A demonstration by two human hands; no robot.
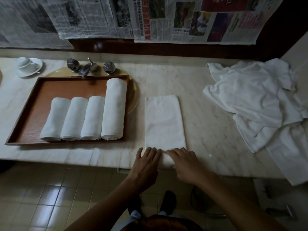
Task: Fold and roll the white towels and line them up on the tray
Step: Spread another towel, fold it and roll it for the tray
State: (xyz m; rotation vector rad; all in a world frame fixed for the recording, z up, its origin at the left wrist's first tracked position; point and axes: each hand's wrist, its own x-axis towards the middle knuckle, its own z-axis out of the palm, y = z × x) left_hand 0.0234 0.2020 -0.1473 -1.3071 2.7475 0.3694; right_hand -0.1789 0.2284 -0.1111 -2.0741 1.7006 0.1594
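Note:
A white towel (164,120), folded into a long strip, lies on the marble counter and runs away from me. Its near end is turned up into a short roll at the counter's front edge. My left hand (146,162) and my right hand (185,165) rest side by side on that roll, fingers curved over its top. To the left, a brown wooden tray (28,117) holds several rolled white towels (93,117) in a row, the rightmost one longer than the others.
A heap of loose white towels (260,100) covers the counter's right end and hangs over the edge. Behind the tray are a metal tap (86,69) over a sink and a white cup on a saucer (28,65). Newspapers hang on the wall.

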